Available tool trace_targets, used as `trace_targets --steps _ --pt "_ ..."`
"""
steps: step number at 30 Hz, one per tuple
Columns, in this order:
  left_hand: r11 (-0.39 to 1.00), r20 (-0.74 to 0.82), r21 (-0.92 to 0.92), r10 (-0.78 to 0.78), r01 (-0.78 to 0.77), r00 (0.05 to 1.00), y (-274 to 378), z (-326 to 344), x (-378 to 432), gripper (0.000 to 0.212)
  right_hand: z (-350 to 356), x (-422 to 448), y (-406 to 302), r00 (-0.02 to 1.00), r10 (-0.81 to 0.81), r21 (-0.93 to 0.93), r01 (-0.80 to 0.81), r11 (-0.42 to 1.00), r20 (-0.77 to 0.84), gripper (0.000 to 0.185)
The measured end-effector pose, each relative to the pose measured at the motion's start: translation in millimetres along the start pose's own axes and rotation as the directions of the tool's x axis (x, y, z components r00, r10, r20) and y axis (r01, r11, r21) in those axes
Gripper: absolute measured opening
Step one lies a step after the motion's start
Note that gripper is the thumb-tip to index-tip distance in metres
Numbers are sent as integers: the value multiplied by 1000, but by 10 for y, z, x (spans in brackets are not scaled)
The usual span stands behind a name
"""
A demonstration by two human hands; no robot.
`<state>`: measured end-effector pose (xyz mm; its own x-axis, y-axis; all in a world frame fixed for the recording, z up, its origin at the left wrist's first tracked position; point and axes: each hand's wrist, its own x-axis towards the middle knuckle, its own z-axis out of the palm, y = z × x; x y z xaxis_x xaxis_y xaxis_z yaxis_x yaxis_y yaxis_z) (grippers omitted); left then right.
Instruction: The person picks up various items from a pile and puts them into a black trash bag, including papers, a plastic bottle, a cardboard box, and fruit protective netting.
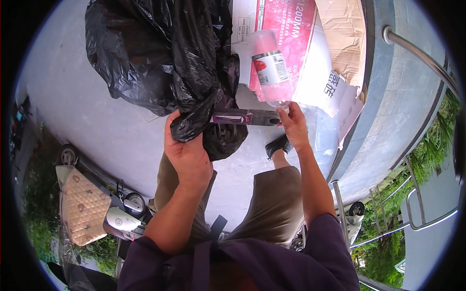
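Note:
My left hand (189, 152) grips the gathered mouth of a large black plastic bag (138, 54), its thumb and fingers around a fold of the film. In my right hand (294, 123) is a clear plastic bottle (270, 69) with a white, red and black label, pinched at the neck with its base pointing away from me. A narrow dark carton (231, 118) with a purple panel sticks out from the bag folds towards my right fingers. Whether those fingers also hold the carton, I cannot tell. Its left end is hidden by the bag.
Flattened cardboard lies at the upper right: a red and white printed sheet (309, 47) and a brown sheet (344, 36). A stone ledge (382, 91) with a metal rail (422, 54) runs along the right. Parked scooters (87, 203) stand at the lower left.

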<state>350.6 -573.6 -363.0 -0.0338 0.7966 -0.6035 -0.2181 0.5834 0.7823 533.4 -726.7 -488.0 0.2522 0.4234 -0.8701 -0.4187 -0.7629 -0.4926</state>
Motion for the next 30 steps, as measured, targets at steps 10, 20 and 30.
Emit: trace_targets --steps 10,20,30 --pt "924 248 324 123 -202 961 14 35 -113 34 1894 835 -412 647 -728 177 708 684 227 43" --pt "977 66 186 94 -105 993 70 4 -42 33 -281 562 -585 628 -753 -883 219 415 -199 54" --pt "989 39 125 76 -80 996 78 47 -35 33 -1180 333 -1445 591 -650 -760 93 643 -478 44"
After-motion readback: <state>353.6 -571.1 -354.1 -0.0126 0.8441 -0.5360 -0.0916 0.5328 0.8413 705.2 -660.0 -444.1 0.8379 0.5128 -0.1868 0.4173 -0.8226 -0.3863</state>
